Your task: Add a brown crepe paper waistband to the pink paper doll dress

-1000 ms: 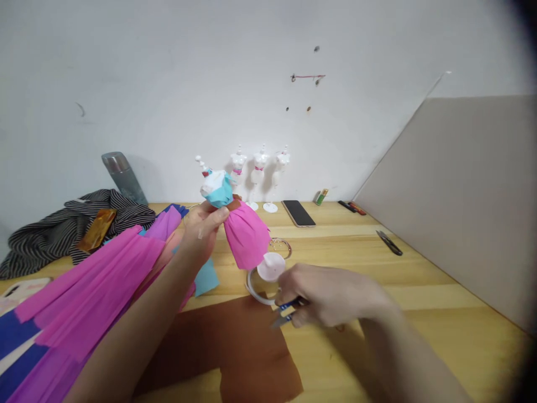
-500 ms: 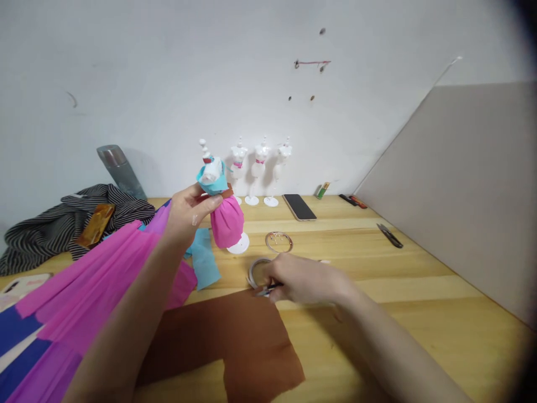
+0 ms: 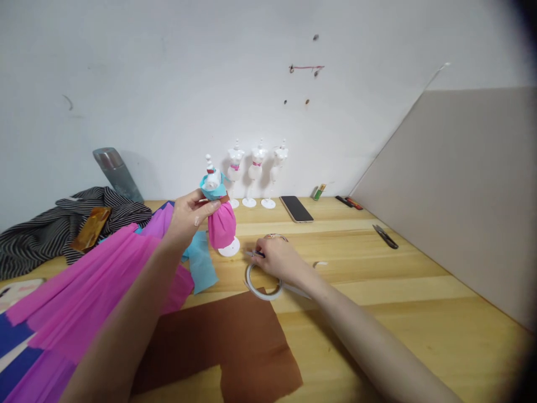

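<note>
My left hand (image 3: 191,215) is closed around the waist of a small white dress form (image 3: 213,180), which leans a little. It wears a light blue top, a brown waistband and a puffed pink skirt (image 3: 222,225); its white round base (image 3: 229,248) shows below. Low over the table, my right hand (image 3: 279,258) is closed on a small dark tool with a pale metal tip (image 3: 254,253); its exact kind is hard to tell. Just under that hand lies a roll of white tape (image 3: 250,286). A brown paper sheet (image 3: 218,336) lies nearer to me.
Several things line the back: white dress forms (image 3: 257,159), a phone (image 3: 296,208), a small green bottle (image 3: 319,192). Snips (image 3: 385,237) lie at right. Pink paper (image 3: 100,274), a blue piece (image 3: 201,263), a striped cloth (image 3: 46,224) and a grey flask (image 3: 117,173) are at left.
My right hand has moved up and away from me, off the tape roll's far side, still with the small tool. The dress form stands more upright in my left hand.
</note>
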{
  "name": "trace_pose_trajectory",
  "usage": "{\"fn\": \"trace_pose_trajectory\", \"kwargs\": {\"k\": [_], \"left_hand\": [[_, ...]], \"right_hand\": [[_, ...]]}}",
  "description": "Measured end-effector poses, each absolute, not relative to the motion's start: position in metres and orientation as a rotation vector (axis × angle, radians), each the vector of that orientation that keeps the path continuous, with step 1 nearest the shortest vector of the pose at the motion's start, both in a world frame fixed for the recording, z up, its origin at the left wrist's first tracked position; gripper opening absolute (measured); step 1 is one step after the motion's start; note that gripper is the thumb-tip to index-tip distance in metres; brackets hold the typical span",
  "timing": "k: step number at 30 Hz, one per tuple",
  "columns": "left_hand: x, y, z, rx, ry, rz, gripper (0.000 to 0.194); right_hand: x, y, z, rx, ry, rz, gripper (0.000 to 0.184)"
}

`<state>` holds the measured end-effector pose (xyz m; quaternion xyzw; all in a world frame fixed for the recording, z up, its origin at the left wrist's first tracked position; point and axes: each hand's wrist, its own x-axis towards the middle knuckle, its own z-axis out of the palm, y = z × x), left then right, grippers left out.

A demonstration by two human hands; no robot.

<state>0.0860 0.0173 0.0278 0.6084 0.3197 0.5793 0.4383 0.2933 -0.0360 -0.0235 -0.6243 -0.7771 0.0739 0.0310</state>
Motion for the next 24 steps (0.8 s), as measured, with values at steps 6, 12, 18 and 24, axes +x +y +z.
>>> {"fn": "trace_pose_trajectory", "kwargs": {"k": [6, 12, 18, 24], "left_hand": [[0.082, 0.021, 0.024, 1.536, 0.778, 1.360, 0.029], [0.084, 0.015, 0.019, 1.602, 0.682, 1.178, 0.028], [0.093, 0.005, 0.017, 1.679, 0.593, 1.028, 0.026], [0.105, 0.001, 0.018, 1.719, 0.712, 1.147, 0.021]], "right_hand": [[0.285, -0.039, -0.031, -1.965, -2.415, 0.181, 0.030], [0.293, -0.047, -0.011, -1.404, -1.888, 0.203, 0.012], [0.287, -0.068, 0.011, -0.948, -1.672, 0.250, 0.005], [0.276, -0.087, 0.020, -0.860, -1.710, 0.223, 0.009]]}}
